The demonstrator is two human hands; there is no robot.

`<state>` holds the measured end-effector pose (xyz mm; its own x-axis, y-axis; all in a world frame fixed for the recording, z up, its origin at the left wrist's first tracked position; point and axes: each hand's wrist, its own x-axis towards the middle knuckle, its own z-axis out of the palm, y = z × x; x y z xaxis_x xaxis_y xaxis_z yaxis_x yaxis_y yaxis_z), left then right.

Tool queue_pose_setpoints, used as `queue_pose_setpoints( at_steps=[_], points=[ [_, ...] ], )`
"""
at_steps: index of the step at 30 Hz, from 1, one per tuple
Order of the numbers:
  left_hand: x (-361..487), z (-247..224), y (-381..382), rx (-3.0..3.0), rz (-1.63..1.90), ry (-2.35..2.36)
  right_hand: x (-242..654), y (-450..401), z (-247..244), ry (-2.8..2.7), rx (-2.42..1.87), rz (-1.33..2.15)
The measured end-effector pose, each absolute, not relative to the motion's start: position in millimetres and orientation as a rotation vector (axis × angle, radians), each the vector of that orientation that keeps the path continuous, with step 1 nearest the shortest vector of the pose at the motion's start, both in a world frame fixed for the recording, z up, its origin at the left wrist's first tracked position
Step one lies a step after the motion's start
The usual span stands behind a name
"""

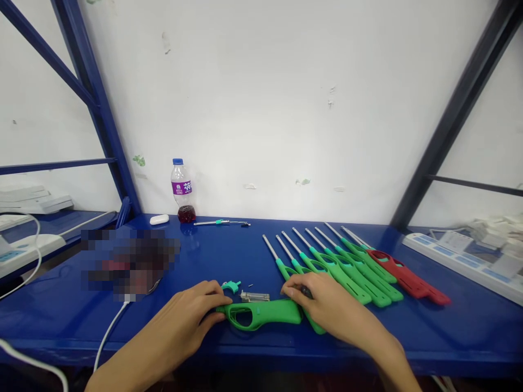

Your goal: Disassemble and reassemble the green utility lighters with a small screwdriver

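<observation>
Green plastic casing (281,312) near the blue table's (229,256) front edge: judged incomplete, transparent cartridge (255,296) and turquoise plastic trigger (232,286) loose beyond. Left hand (192,307) pinches its narrow end; right hand (330,296) grasps a dark object (306,292) (mostly hidden). Green metal-tubed lighters (341,275) rightward appear complete.
</observation>
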<state>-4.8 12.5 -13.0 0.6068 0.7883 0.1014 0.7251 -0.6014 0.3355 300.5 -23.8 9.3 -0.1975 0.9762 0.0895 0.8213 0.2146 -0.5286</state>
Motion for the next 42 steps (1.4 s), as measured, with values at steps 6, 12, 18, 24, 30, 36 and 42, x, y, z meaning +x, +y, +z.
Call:
queue_pose_setpoints(
  at_steps=[6,12,18,24,30,36,42],
  points=[
    [-3,-24,10,2.546,0.413,1.215,299,-20,6,-2.091,-1.772,0.413],
    [3,-17,2,2.554,0.347,1.173,300,-14,0,-2.085,-1.903,0.371],
    [-4,-3,-2,2.528,0.306,1.253,305,-8,-6,-2.107,-2.016,0.256],
    [-7,1,-7,2.501,0.304,1.302,308,-5,-13,-2.146,-1.946,0.238],
    [1,3,-12,2.57,0.254,1.278,299,-17,-7,-2.253,-1.639,0.552],
    [-2,-3,-9,2.596,0.252,1.276,291,-21,-8,-2.244,-1.801,0.617],
    [-3,-5,-6,2.56,0.237,1.287,293,-26,-15,-2.28,-1.7,0.475]
  ],
)
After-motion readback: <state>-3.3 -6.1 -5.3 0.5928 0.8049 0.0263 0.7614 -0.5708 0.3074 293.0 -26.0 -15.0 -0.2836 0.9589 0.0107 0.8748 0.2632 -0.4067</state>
